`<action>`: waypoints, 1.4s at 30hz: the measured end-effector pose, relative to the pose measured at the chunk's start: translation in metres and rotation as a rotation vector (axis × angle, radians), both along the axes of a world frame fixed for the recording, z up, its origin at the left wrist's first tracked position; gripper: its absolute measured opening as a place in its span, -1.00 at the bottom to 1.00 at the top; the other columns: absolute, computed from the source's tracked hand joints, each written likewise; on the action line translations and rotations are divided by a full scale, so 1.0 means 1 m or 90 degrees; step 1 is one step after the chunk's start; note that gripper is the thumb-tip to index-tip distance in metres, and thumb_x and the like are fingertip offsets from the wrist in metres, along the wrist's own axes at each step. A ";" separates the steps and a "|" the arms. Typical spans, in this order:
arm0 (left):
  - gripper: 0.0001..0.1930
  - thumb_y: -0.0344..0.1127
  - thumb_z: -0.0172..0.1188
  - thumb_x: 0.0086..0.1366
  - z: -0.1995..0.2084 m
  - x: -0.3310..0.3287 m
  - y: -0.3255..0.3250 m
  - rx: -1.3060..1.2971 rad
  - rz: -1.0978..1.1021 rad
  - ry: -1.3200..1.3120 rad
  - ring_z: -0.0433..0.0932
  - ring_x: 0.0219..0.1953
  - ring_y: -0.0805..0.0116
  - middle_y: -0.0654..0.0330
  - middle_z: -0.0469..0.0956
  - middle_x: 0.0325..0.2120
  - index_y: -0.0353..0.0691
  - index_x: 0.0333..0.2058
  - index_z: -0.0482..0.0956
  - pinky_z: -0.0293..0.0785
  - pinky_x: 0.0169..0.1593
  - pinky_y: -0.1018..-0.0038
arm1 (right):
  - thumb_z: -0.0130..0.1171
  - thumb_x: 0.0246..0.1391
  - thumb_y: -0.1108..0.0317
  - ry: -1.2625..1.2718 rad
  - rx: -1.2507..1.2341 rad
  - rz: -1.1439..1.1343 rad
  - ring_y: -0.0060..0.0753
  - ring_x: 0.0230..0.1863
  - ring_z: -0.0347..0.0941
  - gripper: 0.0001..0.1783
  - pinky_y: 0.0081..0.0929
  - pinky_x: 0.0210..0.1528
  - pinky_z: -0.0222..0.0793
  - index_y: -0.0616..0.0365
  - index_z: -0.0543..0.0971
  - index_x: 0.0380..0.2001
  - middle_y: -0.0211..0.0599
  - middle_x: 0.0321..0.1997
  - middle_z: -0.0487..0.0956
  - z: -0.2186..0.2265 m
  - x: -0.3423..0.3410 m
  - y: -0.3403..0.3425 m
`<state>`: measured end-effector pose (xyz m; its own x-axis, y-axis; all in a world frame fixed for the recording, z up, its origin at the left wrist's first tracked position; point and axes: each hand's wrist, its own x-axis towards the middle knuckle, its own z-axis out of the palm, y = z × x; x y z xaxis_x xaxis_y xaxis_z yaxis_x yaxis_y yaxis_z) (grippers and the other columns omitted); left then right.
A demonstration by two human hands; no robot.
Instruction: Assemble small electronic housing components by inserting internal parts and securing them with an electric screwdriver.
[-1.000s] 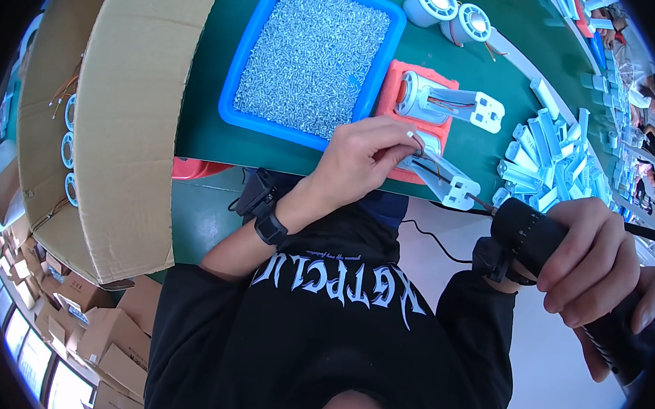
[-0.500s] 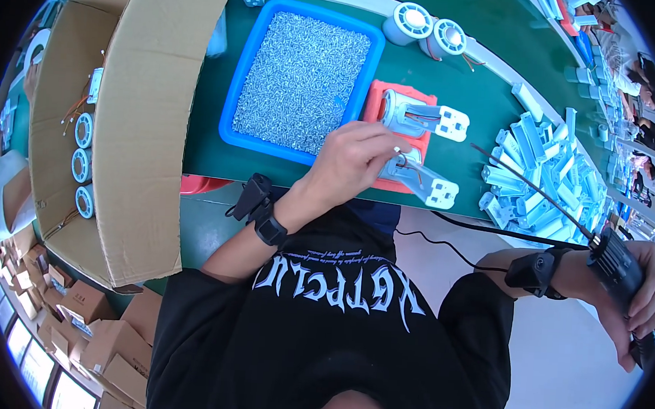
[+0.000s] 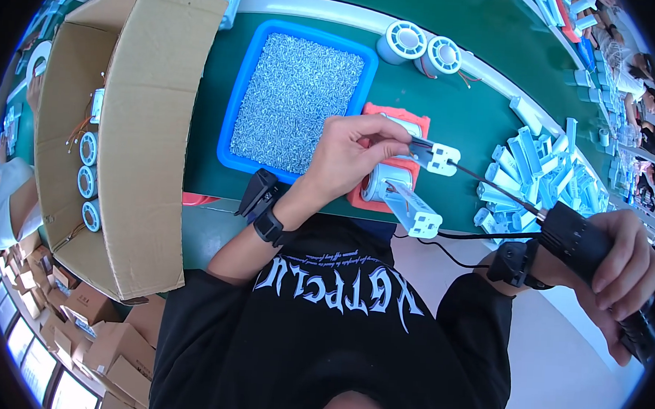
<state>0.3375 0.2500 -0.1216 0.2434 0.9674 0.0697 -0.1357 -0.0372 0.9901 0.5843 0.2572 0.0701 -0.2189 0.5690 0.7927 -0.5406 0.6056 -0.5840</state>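
Note:
My right hand (image 3: 616, 275) is wrapped round a black electric screwdriver (image 3: 577, 238). Its long thin bit (image 3: 493, 186) reaches left, the tip at the end plate of the upper white bracket (image 3: 442, 159). That bracket sticks out from a white cylindrical motor (image 3: 406, 124), partly covered by my hand. My left hand (image 3: 357, 150) is closed in a pinch, its fingertips at the bracket's channel; whatever lies between them is hidden. Just below, a second white motor (image 3: 377, 185) with its bracket (image 3: 415, 213) points toward me. Both motors sit in a red-orange holder (image 3: 376, 111).
Left of the holder stands a blue tray (image 3: 237, 116) full of small screws. Two more motors (image 3: 406, 42) stand behind. Loose white brackets (image 3: 528, 172) are heaped at right. A tall cardboard box (image 3: 151, 141) with motors inside borders the left. A black cable (image 3: 475, 237) runs along the front edge.
The screwdriver has swung up and left, bringing its bit to the upper bracket. My left hand has shifted from the lower assembly to the upper one.

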 end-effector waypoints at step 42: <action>-0.80 -0.49 0.29 0.01 0.001 -0.067 0.006 0.211 0.063 0.560 0.45 -0.18 0.19 0.18 0.50 -0.38 -0.17 -0.32 0.64 0.40 -0.10 0.33 | 0.30 -0.27 -0.40 -0.178 0.068 0.060 -0.56 -0.60 0.50 -0.10 -0.65 -0.49 0.53 0.01 0.34 0.00 -0.37 -0.49 0.52 -0.019 -0.049 0.017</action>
